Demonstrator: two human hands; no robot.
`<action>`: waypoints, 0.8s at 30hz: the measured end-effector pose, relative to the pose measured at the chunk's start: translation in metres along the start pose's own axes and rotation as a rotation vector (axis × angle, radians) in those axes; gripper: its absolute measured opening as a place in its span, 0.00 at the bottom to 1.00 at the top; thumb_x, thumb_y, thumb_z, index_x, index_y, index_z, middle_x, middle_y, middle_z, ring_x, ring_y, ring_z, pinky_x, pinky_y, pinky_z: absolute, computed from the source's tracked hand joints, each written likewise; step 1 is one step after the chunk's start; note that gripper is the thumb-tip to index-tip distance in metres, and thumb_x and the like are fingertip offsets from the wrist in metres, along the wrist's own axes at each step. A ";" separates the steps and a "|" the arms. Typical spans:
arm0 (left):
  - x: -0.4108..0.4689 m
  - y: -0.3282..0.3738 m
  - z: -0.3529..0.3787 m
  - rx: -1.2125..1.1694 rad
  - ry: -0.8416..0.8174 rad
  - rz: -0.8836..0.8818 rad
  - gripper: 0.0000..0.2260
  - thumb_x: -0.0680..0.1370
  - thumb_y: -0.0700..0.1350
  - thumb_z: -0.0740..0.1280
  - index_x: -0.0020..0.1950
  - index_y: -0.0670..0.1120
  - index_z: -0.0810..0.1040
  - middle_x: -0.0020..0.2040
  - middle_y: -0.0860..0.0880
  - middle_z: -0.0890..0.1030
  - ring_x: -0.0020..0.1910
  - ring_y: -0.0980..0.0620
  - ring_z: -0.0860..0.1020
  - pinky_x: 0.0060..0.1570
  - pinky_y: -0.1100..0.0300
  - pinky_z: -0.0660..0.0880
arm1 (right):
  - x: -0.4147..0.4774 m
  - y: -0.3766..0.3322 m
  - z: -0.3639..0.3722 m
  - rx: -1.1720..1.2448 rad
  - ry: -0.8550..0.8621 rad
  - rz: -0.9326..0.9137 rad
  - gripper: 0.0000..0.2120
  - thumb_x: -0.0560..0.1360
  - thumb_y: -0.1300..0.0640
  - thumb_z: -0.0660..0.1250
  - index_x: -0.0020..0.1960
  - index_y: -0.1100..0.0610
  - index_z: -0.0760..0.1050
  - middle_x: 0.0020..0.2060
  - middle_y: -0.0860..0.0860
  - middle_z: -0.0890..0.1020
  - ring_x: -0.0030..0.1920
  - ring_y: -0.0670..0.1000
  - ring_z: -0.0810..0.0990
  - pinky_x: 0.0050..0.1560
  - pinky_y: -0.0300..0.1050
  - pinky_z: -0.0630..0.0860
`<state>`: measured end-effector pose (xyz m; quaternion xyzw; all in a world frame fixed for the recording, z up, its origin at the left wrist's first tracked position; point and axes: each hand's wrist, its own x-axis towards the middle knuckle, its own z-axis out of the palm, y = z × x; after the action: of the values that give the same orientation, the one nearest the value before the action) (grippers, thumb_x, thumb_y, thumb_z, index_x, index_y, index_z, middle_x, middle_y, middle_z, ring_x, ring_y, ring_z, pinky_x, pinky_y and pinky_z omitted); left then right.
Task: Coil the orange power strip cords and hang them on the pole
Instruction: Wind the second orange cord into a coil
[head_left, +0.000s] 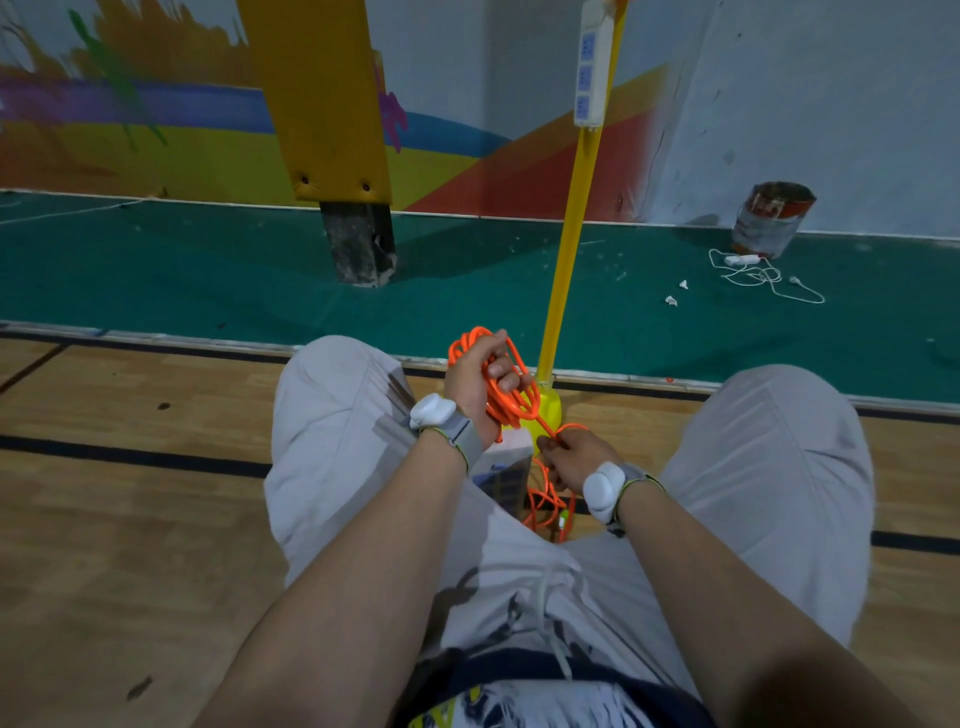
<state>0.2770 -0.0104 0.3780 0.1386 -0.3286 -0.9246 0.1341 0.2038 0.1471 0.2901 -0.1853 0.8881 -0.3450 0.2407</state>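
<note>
Bright orange cord (506, 384), glossy and round, sits in loose loops just left of the yellow pole (569, 249), down by its base. Left hand (470, 382) is curled around the coil. Right hand (571, 457) pinches one strand in front of the base. A white plastic strip (589, 67) hangs high on the pole.

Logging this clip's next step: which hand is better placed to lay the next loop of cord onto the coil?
Probably right: the right hand pinches the strand running from the coil to the loose cord below; the left hand is full, gripping the coil.
</note>
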 end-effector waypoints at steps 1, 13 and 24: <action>-0.001 0.002 0.001 0.001 0.011 -0.003 0.17 0.86 0.45 0.66 0.37 0.49 0.70 0.26 0.52 0.66 0.22 0.53 0.66 0.39 0.55 0.78 | 0.000 0.000 0.000 0.001 -0.002 0.003 0.19 0.84 0.42 0.64 0.43 0.55 0.77 0.36 0.52 0.85 0.37 0.59 0.83 0.44 0.54 0.82; 0.008 0.001 -0.002 -0.002 0.071 0.032 0.19 0.86 0.46 0.67 0.35 0.49 0.71 0.26 0.53 0.68 0.22 0.53 0.67 0.41 0.54 0.76 | -0.003 -0.002 -0.004 -0.083 -0.032 -0.013 0.20 0.85 0.43 0.63 0.41 0.56 0.72 0.35 0.57 0.77 0.34 0.56 0.73 0.37 0.48 0.66; 0.016 -0.001 -0.007 0.074 0.150 0.143 0.14 0.83 0.46 0.74 0.40 0.45 0.75 0.32 0.48 0.74 0.27 0.50 0.74 0.42 0.50 0.79 | -0.002 0.000 -0.003 -0.164 -0.078 0.003 0.25 0.83 0.38 0.62 0.35 0.54 0.70 0.30 0.57 0.75 0.32 0.56 0.72 0.37 0.49 0.67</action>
<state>0.2640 -0.0191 0.3692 0.1884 -0.3604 -0.8870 0.2188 0.2034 0.1495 0.2926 -0.2164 0.9036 -0.2633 0.2595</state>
